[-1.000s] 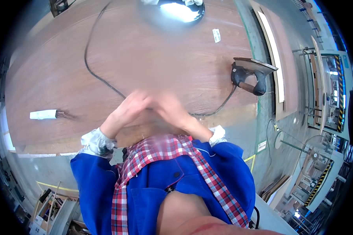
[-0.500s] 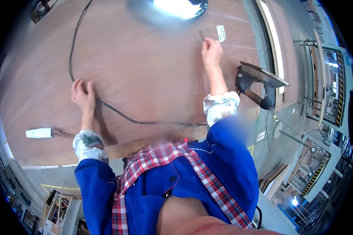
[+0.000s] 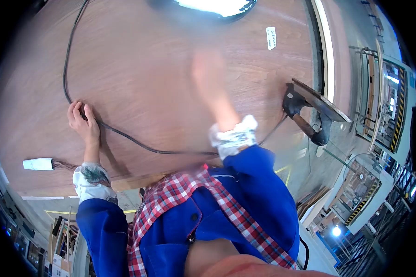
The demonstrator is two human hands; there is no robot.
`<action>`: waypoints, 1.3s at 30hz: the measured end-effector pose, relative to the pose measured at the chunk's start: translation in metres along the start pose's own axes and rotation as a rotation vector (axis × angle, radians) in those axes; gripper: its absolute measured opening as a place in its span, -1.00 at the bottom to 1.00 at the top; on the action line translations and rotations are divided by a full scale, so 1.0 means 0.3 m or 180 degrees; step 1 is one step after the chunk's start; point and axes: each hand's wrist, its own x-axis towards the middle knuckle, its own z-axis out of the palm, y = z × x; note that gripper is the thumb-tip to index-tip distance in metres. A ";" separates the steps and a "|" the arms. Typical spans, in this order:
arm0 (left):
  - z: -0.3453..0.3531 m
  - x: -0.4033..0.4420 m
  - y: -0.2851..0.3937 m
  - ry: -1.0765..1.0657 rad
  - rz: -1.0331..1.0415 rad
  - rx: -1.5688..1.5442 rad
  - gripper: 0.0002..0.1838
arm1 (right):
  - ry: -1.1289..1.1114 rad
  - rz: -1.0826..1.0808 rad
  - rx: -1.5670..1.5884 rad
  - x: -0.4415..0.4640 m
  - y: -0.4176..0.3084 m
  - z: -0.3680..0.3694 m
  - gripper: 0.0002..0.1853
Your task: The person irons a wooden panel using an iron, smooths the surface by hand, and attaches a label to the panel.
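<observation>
My left hand [image 3: 84,123] is on the wooden board [image 3: 138,92], its fingers curled round a black cable [image 3: 138,144]. The cable runs from the top left through this hand, then along the board's near side toward the iron [image 3: 305,113]. The iron stands tilted at the right, its flat plate turned away from me. My right hand [image 3: 210,74] is over the middle of the board, apart from the iron. Motion and a hazy spot smear its fingers, so I cannot see whether it holds anything.
A white label [image 3: 271,38] with writing lies at the upper right. At the far left is a white-handled brush [image 3: 38,164] with dark bristles. A dark-rimmed round thing [image 3: 217,8], glaring white inside, is at the top. Machines [image 3: 379,111] stand beyond the board on the right.
My right hand has swept left from beside the label to the middle of the board. My left hand has shifted slightly left and closed on the cable. The whole view has shifted a little.
</observation>
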 end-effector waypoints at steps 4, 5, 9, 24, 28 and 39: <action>-0.017 -0.007 -0.007 -0.0017 0.0030 0.0179 -0.69 | 0.0948 0.0972 -0.0262 0.008 0.137 -0.068 -0.93; -0.022 -0.010 -0.010 -0.0022 0.0017 0.0198 -0.68 | 0.1005 0.0964 -0.0393 -0.008 0.130 -0.044 -0.93; -0.024 -0.010 -0.024 -0.0098 -0.0049 0.0213 -0.65 | 0.0386 0.0311 0.0349 -0.029 -0.241 0.060 -0.93; -0.024 -0.018 0.006 -0.0186 -0.0093 0.0346 -0.64 | 0.0103 0.0085 0.0311 -0.014 -0.234 0.033 -0.91; -0.029 -0.042 0.010 -0.0247 -0.0387 -0.0026 -0.64 | 0.0209 0.1468 0.0412 0.022 -0.076 -0.070 -0.88; 0.020 -0.085 0.051 -0.0179 -0.0370 -0.0124 -0.59 | -0.0089 0.0054 0.0466 -0.020 -0.384 0.188 -0.89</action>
